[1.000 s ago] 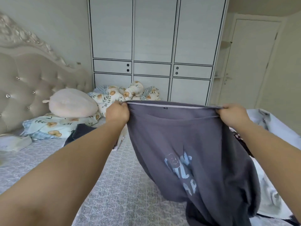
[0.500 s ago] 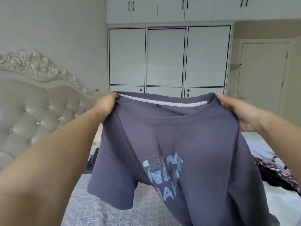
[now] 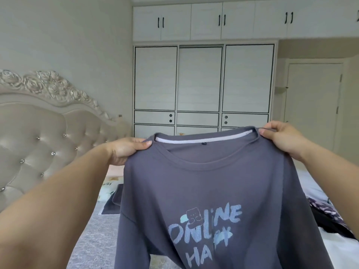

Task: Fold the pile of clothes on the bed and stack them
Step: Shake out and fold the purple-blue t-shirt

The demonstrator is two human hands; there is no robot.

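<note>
Grey T-shirt (image 3: 213, 181) front print, pale blue: "ONLINE", below "HA…", rest unreadable.

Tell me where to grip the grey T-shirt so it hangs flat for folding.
At the two shoulder seams beside the collar, from above, as the left hand and right hand pinch now: the grey T-shirt hangs print-forward, spread between them.

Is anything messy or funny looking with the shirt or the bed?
The shirt looks fine: both hands, left and right, hold it up by the shoulders, print facing the camera. Only the bed looks untidy: dark clothes lie crumpled at the right, not yet folded.
</note>
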